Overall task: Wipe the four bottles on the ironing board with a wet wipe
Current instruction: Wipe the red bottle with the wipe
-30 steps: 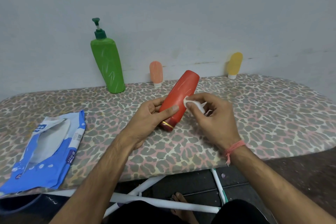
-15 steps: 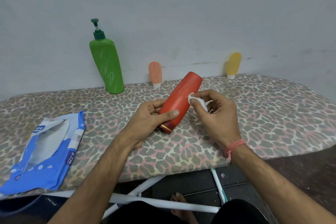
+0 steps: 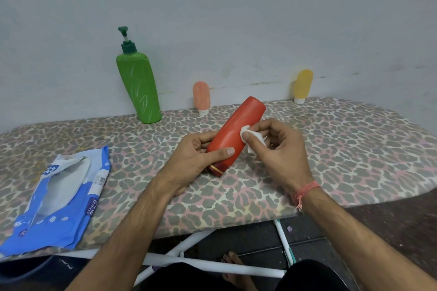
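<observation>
Leopard-print ironing board [image 3: 354, 149], with a blue wipe packet [image 3: 59, 201] at its left end; along the wall, green pump bottle [image 3: 139, 87], peach tube [image 3: 201, 97], yellow tube [image 3: 303, 85]. Red bottle [image 3: 233, 132] tilted above the board, gripped near its cap by left hand [image 3: 196, 160]. Wet wipe [image 3: 251, 134] pinched in right hand [image 3: 281, 151], pressed against the red bottle's side.

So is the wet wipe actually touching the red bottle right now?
Touching. The head view shows the right hand pressing the wet wipe against the red bottle, with no gap visible.
</observation>
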